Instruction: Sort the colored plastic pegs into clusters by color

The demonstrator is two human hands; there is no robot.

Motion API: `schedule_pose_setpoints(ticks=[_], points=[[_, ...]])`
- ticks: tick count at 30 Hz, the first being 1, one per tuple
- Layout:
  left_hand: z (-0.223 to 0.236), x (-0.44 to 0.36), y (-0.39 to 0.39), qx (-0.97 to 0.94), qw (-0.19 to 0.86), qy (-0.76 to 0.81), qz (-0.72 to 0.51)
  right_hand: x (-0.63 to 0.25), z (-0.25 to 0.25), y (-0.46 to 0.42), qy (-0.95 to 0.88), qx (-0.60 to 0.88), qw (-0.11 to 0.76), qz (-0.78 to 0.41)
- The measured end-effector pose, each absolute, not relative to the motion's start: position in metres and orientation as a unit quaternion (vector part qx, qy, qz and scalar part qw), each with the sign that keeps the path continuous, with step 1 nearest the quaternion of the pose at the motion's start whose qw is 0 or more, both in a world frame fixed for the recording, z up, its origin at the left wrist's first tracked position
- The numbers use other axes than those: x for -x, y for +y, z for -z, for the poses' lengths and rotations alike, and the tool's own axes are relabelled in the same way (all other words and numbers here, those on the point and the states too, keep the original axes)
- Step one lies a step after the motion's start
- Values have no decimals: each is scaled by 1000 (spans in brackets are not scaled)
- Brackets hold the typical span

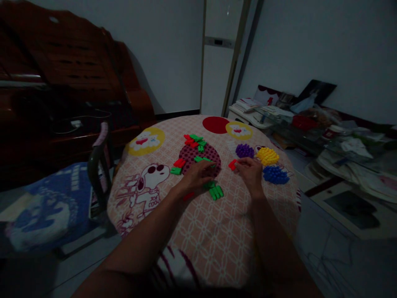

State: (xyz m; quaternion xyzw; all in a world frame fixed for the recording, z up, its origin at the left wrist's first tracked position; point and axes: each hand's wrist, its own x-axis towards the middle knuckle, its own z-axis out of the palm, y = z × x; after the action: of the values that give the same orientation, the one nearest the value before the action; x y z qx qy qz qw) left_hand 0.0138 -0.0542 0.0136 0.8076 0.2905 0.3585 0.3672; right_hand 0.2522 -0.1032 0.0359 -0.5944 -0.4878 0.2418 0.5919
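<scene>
My left hand (197,176) rests curled on the round table's cartoon-print cloth (198,231), its fingers closed over green plastic pieces (204,159) at the fingertips. More green pieces (216,191) lie just under its wrist. My right hand (249,170) is pinched on a small red piece (232,164) at its fingertips. Loose red and green pieces (194,140) are scattered beyond the left hand, and another pair (178,166) lies to its left.
Purple (244,150), yellow (267,156) and blue (275,175) clusters of pieces sit at the table's right. A chair with a blue cushion (52,207) stands left. A dark wooden sofa (62,82) is behind it. A cluttered glass low table (310,124) is on the right.
</scene>
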Motion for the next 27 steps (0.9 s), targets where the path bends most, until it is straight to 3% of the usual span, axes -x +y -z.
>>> schedule_pose_setpoints(ticks=[3, 6, 20, 27], points=[[-10, -13, -51, -791, 390, 292, -369, -280, -39, -107, -518, 643, 561, -58], [-10, -13, -51, -792, 388, 291, -371, -295, -41, -108, -552, 671, 494, 43], [-17, -11, -53, -807, 361, 286, -369, -297, -33, -99, -617, 726, 279, 123], [-42, 15, -49, -811, 286, 403, -313, -298, -29, -101, -619, 706, 300, 170]])
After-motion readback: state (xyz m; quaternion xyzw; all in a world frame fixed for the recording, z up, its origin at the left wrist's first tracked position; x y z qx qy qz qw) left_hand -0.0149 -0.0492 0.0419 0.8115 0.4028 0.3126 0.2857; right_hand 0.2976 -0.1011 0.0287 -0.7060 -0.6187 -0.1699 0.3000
